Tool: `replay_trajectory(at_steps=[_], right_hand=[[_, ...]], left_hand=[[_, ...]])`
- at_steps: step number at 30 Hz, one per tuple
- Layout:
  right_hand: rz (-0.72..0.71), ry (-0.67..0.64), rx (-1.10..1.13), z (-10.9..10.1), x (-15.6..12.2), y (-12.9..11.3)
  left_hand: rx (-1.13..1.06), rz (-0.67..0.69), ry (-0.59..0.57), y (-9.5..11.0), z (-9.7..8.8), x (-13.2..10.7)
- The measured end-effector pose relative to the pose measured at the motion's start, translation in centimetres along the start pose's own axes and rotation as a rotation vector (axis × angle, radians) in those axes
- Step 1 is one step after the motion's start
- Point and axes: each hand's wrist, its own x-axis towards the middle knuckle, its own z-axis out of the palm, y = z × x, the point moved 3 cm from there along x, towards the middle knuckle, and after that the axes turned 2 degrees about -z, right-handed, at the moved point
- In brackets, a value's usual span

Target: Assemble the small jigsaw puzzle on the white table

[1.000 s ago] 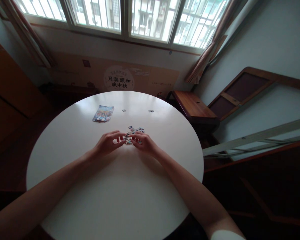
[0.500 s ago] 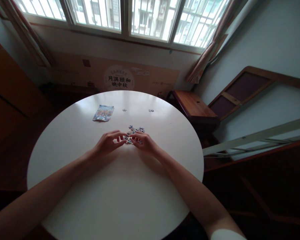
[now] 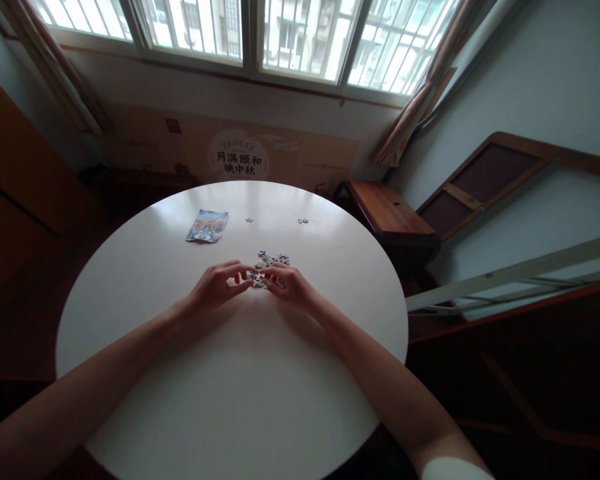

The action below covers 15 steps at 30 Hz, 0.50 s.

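Note:
A small heap of jigsaw puzzle pieces lies loosely on the round white table, just past its middle. My left hand is at the heap's left edge, thumb and forefinger apart, tips beside the nearest pieces. From the right, my right hand reaches over part of the heap and hides some pieces. Its thumb and forefinger are also apart, with pieces around the tips. No piece is seen clearly held in either hand.
A colourful printed packet lies at the table's back left. One small loose cluster sits behind the heap, another cluster farther right. Beyond the table's right rim stands a wooden stool; barred windows run along the back.

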Motion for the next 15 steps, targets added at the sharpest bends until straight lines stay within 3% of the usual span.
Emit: replay_trajectory(at_steps=[15], right_hand=[[-0.035, -0.006, -0.018, -0.10, 0.06, -0.06]], left_hand=[[-0.014, 0.031, 0.003, -0.16, 0.13, 0.06]])
